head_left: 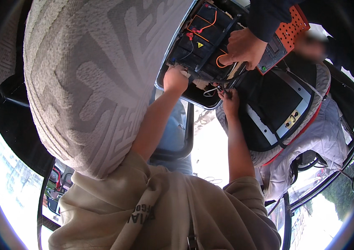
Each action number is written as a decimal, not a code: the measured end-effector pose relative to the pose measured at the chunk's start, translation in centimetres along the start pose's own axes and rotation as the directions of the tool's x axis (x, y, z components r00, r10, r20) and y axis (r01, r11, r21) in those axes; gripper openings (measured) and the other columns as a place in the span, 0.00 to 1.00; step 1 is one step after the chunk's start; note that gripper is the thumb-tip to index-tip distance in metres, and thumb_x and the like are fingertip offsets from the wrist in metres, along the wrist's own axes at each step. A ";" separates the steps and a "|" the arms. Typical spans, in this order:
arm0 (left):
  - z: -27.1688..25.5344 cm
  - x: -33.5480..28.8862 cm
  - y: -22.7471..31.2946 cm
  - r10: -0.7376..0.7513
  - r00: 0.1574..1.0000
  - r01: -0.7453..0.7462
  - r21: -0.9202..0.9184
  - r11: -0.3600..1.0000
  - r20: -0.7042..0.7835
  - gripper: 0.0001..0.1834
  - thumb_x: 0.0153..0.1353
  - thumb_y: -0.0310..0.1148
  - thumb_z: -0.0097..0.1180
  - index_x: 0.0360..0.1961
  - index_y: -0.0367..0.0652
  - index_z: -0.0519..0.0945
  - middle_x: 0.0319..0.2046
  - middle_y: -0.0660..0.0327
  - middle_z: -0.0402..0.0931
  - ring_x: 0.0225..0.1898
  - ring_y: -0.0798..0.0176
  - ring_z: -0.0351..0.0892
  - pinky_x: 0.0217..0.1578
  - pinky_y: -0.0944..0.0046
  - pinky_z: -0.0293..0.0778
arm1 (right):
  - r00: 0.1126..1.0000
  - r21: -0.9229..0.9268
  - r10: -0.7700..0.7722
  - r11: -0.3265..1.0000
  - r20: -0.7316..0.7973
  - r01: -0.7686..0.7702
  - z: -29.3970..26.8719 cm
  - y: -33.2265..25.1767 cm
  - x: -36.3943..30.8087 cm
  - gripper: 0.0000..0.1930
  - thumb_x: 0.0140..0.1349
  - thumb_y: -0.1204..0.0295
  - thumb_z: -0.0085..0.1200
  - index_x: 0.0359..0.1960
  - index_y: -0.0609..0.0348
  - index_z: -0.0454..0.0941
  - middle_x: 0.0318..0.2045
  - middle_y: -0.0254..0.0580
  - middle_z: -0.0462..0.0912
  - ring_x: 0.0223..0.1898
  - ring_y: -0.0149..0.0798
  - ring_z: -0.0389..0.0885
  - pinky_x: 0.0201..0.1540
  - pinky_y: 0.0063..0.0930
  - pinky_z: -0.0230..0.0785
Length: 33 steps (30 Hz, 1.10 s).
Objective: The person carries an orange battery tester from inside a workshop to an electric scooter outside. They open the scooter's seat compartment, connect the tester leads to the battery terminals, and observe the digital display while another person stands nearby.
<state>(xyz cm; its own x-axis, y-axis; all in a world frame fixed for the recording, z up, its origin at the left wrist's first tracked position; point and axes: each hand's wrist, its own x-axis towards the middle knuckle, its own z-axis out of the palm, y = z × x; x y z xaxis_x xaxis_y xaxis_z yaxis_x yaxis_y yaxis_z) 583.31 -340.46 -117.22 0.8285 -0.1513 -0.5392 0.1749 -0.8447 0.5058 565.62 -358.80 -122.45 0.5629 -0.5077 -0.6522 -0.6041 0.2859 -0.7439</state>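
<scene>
My left hand (176,80) reaches into the near left corner of an open battery compartment (205,104). Its fingers look curled, and what they grip is too small and shaded to name. At the compartment's near right edge, my right hand (230,103) pinches a black cable (228,93) beside thin pale wires. Black batteries (200,43) with red terminals and orange and red leads fill the far part of the compartment. Another person's hand (243,49) in a dark sleeve reaches over the batteries from the right, near an orange wire loop (220,62).
An orange-red instrument case (297,26) with a perforated side stands at the far right. A tilted-up seat (283,106) with metal rails lies on my right. A patterned, fabric-covered seat back (89,83) rises close on my left. Part of a person shows at the far right.
</scene>
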 end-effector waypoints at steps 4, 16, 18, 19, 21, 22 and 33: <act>-0.2 0.7 0.0 -0.086 0.996 0.086 -0.084 0.993 0.004 0.13 0.54 0.32 0.53 0.39 0.40 0.83 0.37 0.47 0.80 0.42 0.47 0.79 0.45 0.56 0.74 | 0.998 -0.002 0.058 0.998 0.017 -0.058 0.2 -0.7 -0.2 0.05 0.61 0.81 0.46 0.37 0.69 0.66 0.35 0.52 0.78 0.37 0.39 0.82 0.43 0.31 0.78; -0.1 1.0 -0.9 -0.154 0.988 0.154 0.007 0.988 -0.007 0.09 0.55 0.25 0.46 0.34 0.41 0.78 0.36 0.47 0.80 0.44 0.42 0.77 0.45 0.51 0.72 | 0.941 -0.039 0.110 0.994 0.320 -0.103 -0.6 -3.3 -0.5 0.13 0.59 0.84 0.46 0.46 0.77 0.70 0.44 0.54 0.75 0.45 0.45 0.80 0.52 0.31 0.74; 0.0 1.1 -1.0 -0.215 0.976 0.215 0.000 0.977 -0.039 0.09 0.56 0.27 0.48 0.36 0.41 0.79 0.37 0.46 0.80 0.45 0.41 0.77 0.45 0.49 0.72 | 0.937 0.031 0.117 0.990 0.329 -0.134 -0.1 -5.1 -1.0 0.13 0.58 0.86 0.47 0.45 0.79 0.72 0.43 0.55 0.76 0.47 0.44 0.78 0.54 0.29 0.74; 0.4 1.3 -1.4 -0.226 0.974 0.227 0.041 0.973 -0.017 0.09 0.56 0.28 0.48 0.37 0.42 0.79 0.37 0.46 0.80 0.44 0.41 0.77 0.45 0.49 0.72 | 0.919 0.277 0.209 0.911 0.333 -0.307 -0.2 -5.2 -0.9 0.12 0.58 0.85 0.47 0.44 0.79 0.72 0.41 0.55 0.77 0.47 0.44 0.78 0.54 0.30 0.74; 1.0 1.9 -2.3 -0.253 0.967 0.248 0.122 0.961 0.024 0.11 0.57 0.30 0.49 0.39 0.42 0.79 0.37 0.47 0.80 0.44 0.41 0.77 0.44 0.48 0.72 | 0.839 0.672 0.359 0.505 0.408 -0.542 -0.4 -5.3 -0.4 0.11 0.57 0.84 0.48 0.42 0.78 0.73 0.38 0.55 0.78 0.48 0.44 0.77 0.54 0.32 0.74; 1.1 1.9 -2.4 -0.262 0.965 0.258 0.111 0.960 0.023 0.11 0.58 0.31 0.49 0.40 0.42 0.79 0.37 0.47 0.80 0.44 0.41 0.77 0.44 0.48 0.72 | 0.859 0.609 0.393 0.607 0.328 -0.510 -0.1 -5.2 -0.3 0.10 0.57 0.84 0.48 0.41 0.77 0.73 0.36 0.54 0.78 0.45 0.44 0.78 0.53 0.33 0.75; 1.7 1.9 -4.1 -0.148 0.988 0.134 0.230 0.964 0.045 0.11 0.59 0.32 0.47 0.38 0.44 0.81 0.35 0.48 0.80 0.40 0.41 0.77 0.42 0.48 0.73 | 0.662 0.021 0.744 0.663 0.094 -0.748 2.5 -3.3 1.9 0.02 0.53 0.79 0.49 0.27 0.63 0.73 0.20 0.41 0.75 0.19 0.33 0.73 0.19 0.22 0.62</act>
<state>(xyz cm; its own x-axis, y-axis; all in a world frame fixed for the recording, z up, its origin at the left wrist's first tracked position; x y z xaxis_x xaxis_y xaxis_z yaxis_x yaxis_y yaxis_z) 583.28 -338.18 -121.51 0.7688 -0.0475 -0.6377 0.1570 -0.9527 0.2602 570.08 -358.71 -121.61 -0.0235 -0.0472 -0.9986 -0.8097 0.5868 -0.0087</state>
